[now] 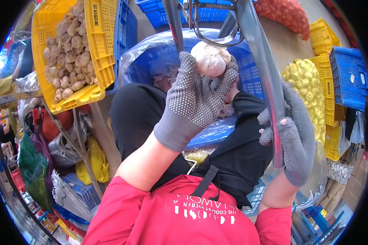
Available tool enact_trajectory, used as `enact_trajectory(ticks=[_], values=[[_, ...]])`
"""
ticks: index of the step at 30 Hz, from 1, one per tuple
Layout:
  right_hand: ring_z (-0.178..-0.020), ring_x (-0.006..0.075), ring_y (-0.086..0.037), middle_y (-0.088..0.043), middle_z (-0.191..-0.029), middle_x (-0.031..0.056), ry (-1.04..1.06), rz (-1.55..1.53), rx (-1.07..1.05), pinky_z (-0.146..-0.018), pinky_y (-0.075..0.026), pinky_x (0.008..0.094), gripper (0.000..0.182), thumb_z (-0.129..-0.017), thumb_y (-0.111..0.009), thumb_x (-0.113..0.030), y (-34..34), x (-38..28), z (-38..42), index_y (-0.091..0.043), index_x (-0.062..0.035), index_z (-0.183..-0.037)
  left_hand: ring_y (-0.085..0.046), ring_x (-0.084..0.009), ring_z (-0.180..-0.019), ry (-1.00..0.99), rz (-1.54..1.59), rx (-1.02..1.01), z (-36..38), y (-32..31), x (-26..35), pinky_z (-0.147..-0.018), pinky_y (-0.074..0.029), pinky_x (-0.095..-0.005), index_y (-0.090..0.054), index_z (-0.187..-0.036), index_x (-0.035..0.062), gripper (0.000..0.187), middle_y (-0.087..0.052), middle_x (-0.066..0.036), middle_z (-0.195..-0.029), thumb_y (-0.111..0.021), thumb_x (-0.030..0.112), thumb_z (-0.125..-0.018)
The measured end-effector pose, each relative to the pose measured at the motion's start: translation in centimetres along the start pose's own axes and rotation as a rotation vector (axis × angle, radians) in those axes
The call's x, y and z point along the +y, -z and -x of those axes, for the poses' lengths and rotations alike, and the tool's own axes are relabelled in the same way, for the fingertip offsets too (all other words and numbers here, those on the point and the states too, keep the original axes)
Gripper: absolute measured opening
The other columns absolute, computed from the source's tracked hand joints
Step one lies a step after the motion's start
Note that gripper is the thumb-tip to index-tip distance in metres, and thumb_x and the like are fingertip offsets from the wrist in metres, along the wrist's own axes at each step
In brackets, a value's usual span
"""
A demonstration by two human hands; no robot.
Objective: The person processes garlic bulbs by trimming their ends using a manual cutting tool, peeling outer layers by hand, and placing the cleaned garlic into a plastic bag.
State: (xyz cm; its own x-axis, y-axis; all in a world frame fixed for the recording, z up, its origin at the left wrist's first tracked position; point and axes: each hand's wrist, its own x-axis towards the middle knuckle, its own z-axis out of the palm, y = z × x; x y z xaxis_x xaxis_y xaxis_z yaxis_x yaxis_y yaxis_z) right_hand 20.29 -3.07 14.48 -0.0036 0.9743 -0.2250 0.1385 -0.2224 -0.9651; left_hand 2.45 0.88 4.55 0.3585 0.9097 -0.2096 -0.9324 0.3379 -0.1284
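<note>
Head view: left hand (198, 96) cupped round garlic (210, 59), right hand (298, 141) (gloved too) closed on lever (269, 77).

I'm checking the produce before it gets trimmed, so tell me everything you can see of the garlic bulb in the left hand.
The garlic bulb is a plump, rounded head, whitish with a faint pink-purple tinge. Its skin looks dry and papery, with a ragged edge at the upper right. It rests in the cupped fingers of the gloved left hand, just by the curved metal loop; whether they touch is unclear. The blue crate lies below.
</note>
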Motion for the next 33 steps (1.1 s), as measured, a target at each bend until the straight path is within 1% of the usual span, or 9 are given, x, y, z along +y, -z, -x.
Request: enact_trajectory(ticks=[3,9,18,21,23,25,27,30,33], values=[[-0.063,0.0102,-0.057,-0.060,-0.089,0.0153,0.001,-0.001,0.013,-0.057,-0.048,0.0199,0.057,-0.091,-0.052,-0.024,-0.1,0.0,0.1,-0.038,0.0072,-0.138,-0.047,-0.0237,-0.125,-0.045,-0.252,-0.125,0.2,0.3,-0.3,-0.106,-0.042,-0.0350,-0.038,-0.136,0.0015,0.053,-0.049,-0.016,-0.131,-0.051,0.036,-0.097],[-0.064,0.0095,-0.056,-0.059,-0.090,0.0140,-0.003,0.046,-0.001,-0.056,-0.046,0.0192,0.059,-0.091,-0.052,-0.024,-0.1,-0.5,0.2,-0.038,0.0070,-0.138,-0.049,-0.0225,-0.122,0.030,0.040,-0.126,0.1,-0.1,-1.1,-0.106,-0.042,-0.0320,-0.043,-0.131,-0.0008,0.048,-0.051,-0.011,-0.130,-0.050,0.033,-0.098],[-0.062,0.0058,-0.050,-0.058,-0.090,0.0111,0.040,0.302,0.002,-0.055,-0.041,0.0167,0.058,-0.088,-0.049,-0.019,0.1,-1.2,0.7,-0.038,0.0048,-0.140,-0.055,-0.0173,-0.101,-0.225,-0.146,0.178,-0.6,-2.4,-3.3,-0.104,-0.044,-0.0346,-0.052,-0.103,0.0030,0.032,-0.055,-0.006,-0.102,-0.054,0.034,-0.095],[-0.063,0.0053,-0.049,-0.056,-0.087,0.0087,0.059,0.392,-0.036,-0.054,-0.040,0.0164,0.058,-0.089,-0.048,-0.018,0.5,-0.2,0.5,-0.036,0.0015,-0.142,-0.056,-0.0171,-0.101,-0.263,-0.035,-0.072,-1.0,-1.5,-3.6,-0.104,-0.045,-0.0348,-0.053,-0.104,0.0036,0.031,-0.056,-0.006,-0.103,-0.054,0.033,-0.095],[-0.063,0.0050,-0.048,-0.056,-0.087,0.0075,0.083,0.434,-0.054,-0.054,-0.040,0.0162,0.058,-0.089,-0.047,-0.018,0.7,0.6,0.3,-0.035,0.0004,-0.143,-0.057,-0.0169,-0.102,-0.151,-0.061,0.255,-0.9,-1.8,-3.4,-0.104,-0.044,-0.0327,-0.053,-0.108,0.0029,0.031,-0.057,-0.007,-0.105,-0.054,0.032,-0.095],[-0.063,0.0047,-0.048,-0.055,-0.087,0.0063,0.107,0.472,-0.073,-0.054,-0.040,0.0160,0.057,-0.090,-0.047,-0.018,0.7,0.9,0.3,-0.035,-0.0008,-0.143,-0.057,-0.0173,-0.104,-0.170,-0.121,0.181,-0.5,-2.3,-3.3,-0.104,-0.044,-0.0314,-0.052,-0.112,0.0021,0.033,-0.057,-0.009,-0.108,-0.054,0.031,-0.096],[-0.108,0.0257,-0.058,-0.057,-0.123,0.0196,0.169,0.441,-0.074,-0.096,-0.043,0.0347,0.050,-0.091,-0.054,-0.013,0.8,1.0,0.3,-0.042,0.0053,-0.136,-0.056,-0.0176,-0.106,-0.185,-0.183,0.109,-0.2,-2.4,-3.5,-0.104,-0.044,-0.0301,-0.051,-0.115,0.0014,0.035,-0.057,-0.010,-0.111,-0.054,0.031,-0.096],[-0.112,0.0299,-0.057,-0.057,-0.123,0.0211,0.178,0.432,-0.086,-0.097,-0.042,0.0361,0.052,-0.091,-0.055,-0.013,0.5,1.1,0.2,-0.040,0.0051,-0.137,-0.055,-0.0189,-0.110,-0.340,-0.660,0.061,-0.2,-2.4,-3.7,-0.105,-0.043,-0.0284,-0.048,-0.121,-0.0007,0.040,-0.057,-0.012,-0.116,-0.054,0.030,-0.096],[-0.115,0.0332,-0.054,-0.056,-0.124,0.0224,0.245,0.519,-0.114,-0.098,-0.040,0.0374,0.053,-0.091,-0.054,-0.014,0.8,2.5,0.0,-0.039,0.0052,-0.138,-0.055,-0.0192,-0.112,-0.131,0.048,0.064,-0.4,-2.5,-3.3,-0.105,-0.042,-0.0282,-0.047,-0.123,-0.0017,0.043,-0.057,-0.012,-0.118,-0.056,0.030,-0.095]])
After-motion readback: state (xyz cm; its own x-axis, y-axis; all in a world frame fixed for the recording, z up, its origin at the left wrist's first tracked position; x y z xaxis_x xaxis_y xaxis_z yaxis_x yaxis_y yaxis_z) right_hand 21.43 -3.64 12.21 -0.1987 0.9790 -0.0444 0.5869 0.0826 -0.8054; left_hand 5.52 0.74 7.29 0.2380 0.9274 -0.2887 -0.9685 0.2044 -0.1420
